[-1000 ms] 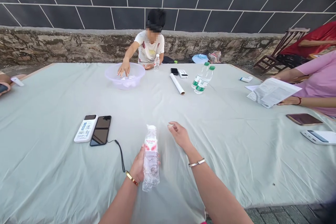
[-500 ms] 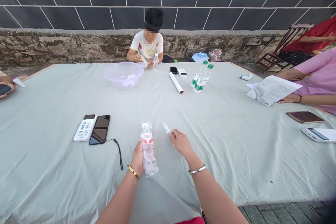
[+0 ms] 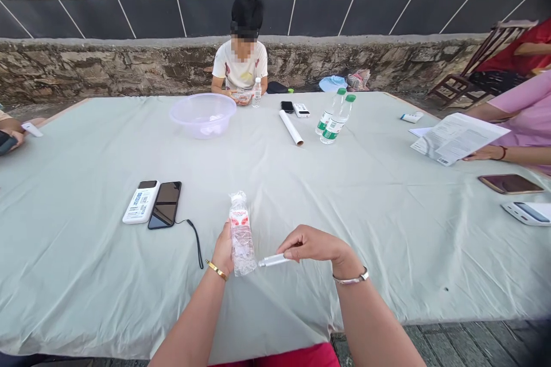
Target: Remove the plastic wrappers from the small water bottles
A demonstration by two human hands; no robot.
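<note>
Left hand (image 3: 224, 250): curled round wrapped bottle (image 3: 242, 241);
Right hand (image 3: 306, 244): pinching white stick (image 3: 274, 260);
Bottle: likely light, slippery, soft-walled; best held mid-body

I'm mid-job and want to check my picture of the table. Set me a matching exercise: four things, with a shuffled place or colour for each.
Things:
1. wrapped bottle
2. stick
3. basin
4. roll

Places and colours:
A. pale purple
B. in the right grip
C. white, lying near the green-capped bottles
D. in the left grip

Right pairs: 1-D, 2-B, 3-A, 4-C
</note>
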